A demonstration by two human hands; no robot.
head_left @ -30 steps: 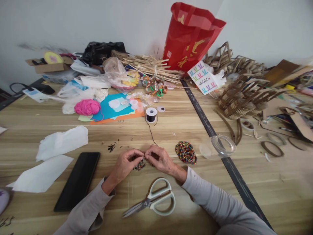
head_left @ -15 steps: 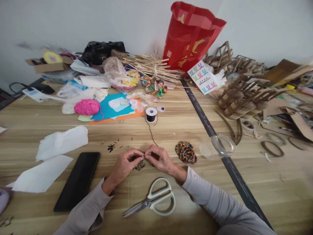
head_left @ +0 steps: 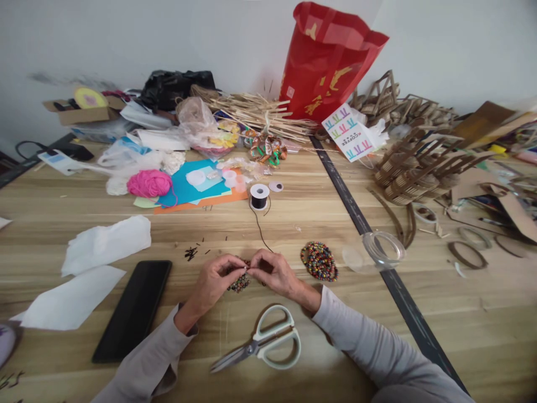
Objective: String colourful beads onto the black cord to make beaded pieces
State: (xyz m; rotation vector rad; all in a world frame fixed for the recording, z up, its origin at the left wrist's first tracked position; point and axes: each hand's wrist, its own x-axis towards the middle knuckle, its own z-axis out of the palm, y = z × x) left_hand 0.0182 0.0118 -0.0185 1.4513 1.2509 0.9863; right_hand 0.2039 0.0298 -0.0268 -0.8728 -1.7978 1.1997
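Note:
My left hand (head_left: 215, 280) and my right hand (head_left: 274, 272) meet fingertip to fingertip just above the wooden table (head_left: 302, 224). Both are closed in a pinch on a short strand of dark, multicoloured beads (head_left: 239, 283) that hangs below my left fingers. A thin black cord (head_left: 260, 235) runs from my right fingers up to a black cord spool (head_left: 259, 197). A flat pile of coloured beads (head_left: 319, 261) lies just right of my right hand. Pale green scissors (head_left: 264, 342) lie shut near my wrists.
A black phone (head_left: 133, 310) and white tissue sheets (head_left: 104, 242) lie at the left. A clear round container (head_left: 382, 249) sits right of the beads. Pink yarn (head_left: 150, 183), coloured paper, bags, a red bag (head_left: 325, 61) and cardboard basket pieces (head_left: 419, 162) crowd the far side.

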